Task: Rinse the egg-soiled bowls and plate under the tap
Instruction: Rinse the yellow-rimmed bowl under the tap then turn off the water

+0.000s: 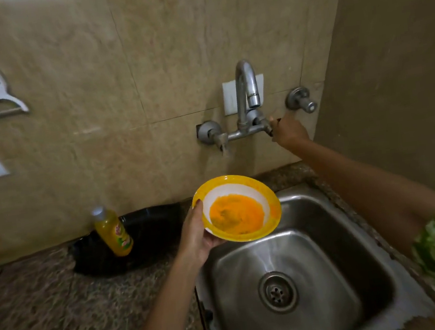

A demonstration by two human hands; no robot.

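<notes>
Against a beige tiled wall, over the steel sink [293,265], the left hand [195,237] grips the egg-smeared yellow bowl [237,208] while the right hand [288,130] pinches the tap [248,100] handle, seemingly starting water; next, the bowl likely goes under the spout.

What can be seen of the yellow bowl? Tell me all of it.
The yellow bowl is round and shallow, with a wide yellow rim and a white inside, plastic by its look. Orange-yellow egg residue coats its bottom and smears the rim. It is held tilted over the sink's left rear corner; the left hand grips its left edge, thumb on the rim. No water touches it.
</notes>
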